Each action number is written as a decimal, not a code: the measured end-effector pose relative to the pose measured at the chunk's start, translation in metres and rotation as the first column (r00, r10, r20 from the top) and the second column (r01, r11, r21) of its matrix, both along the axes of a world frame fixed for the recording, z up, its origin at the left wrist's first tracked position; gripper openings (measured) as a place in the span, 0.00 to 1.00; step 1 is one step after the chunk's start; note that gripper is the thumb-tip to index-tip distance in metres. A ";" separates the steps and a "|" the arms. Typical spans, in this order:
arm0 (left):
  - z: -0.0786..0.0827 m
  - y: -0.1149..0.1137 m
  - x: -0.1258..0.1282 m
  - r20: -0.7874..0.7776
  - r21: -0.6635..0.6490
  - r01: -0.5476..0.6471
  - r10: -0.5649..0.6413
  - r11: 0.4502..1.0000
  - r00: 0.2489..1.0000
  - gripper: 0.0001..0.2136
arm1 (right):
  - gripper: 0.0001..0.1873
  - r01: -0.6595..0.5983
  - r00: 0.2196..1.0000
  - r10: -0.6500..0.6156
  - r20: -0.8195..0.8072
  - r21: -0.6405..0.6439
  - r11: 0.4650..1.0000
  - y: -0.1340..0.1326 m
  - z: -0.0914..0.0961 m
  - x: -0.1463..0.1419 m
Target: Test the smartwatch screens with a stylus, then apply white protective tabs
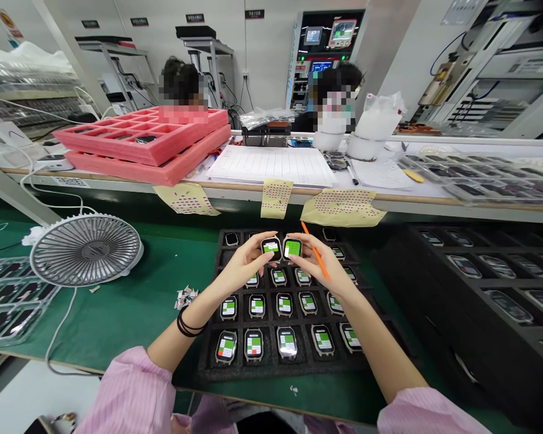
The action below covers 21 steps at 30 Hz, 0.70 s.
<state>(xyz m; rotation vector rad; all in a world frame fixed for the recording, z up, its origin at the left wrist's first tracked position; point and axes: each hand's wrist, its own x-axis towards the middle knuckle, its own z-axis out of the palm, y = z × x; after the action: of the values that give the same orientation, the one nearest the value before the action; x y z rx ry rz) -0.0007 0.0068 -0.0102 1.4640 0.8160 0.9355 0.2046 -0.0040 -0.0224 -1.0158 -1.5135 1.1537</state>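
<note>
Over the back part of a black foam tray, my left hand grips a smartwatch case with a lit white and green screen. Close beside it, my right hand holds a second smartwatch case, its screen mostly green. An orange stick-like tool, perhaps a pen, is also in my right hand, lying across the fingers. Beneath my hands, the tray's pockets hold rows of watch cases, such as one lit watch case at the front. Several screens are green and white; a few show red patches.
On the left stand a round fan and a clear tray of dark parts. Black foam trays of watches are stacked at right. The shelf ahead carries pink foam trays and paper sheets. Two people sit beyond.
</note>
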 end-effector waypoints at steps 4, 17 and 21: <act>0.000 0.000 0.000 -0.009 0.009 -0.006 0.006 1.000 1.000 0.23 | 0.21 -0.034 0.999 0.034 -0.019 0.002 0.999 0.001 -0.004 0.003; 0.001 -0.001 0.000 -0.042 -0.001 -0.004 0.004 1.000 0.999 0.25 | 0.18 0.100 0.993 -0.102 -0.062 -0.036 0.994 -0.001 0.004 -0.003; 0.002 -0.001 0.000 -0.033 0.002 -0.007 0.007 1.000 0.999 0.25 | 0.20 0.086 0.996 -0.087 -0.019 -0.029 0.996 -0.003 0.006 -0.002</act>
<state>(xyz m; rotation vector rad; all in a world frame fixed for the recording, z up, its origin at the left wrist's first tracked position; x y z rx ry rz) -0.0010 0.0059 -0.0086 1.4829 0.8447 0.9197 0.2031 -0.0067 -0.0165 -1.0756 -1.4272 1.1242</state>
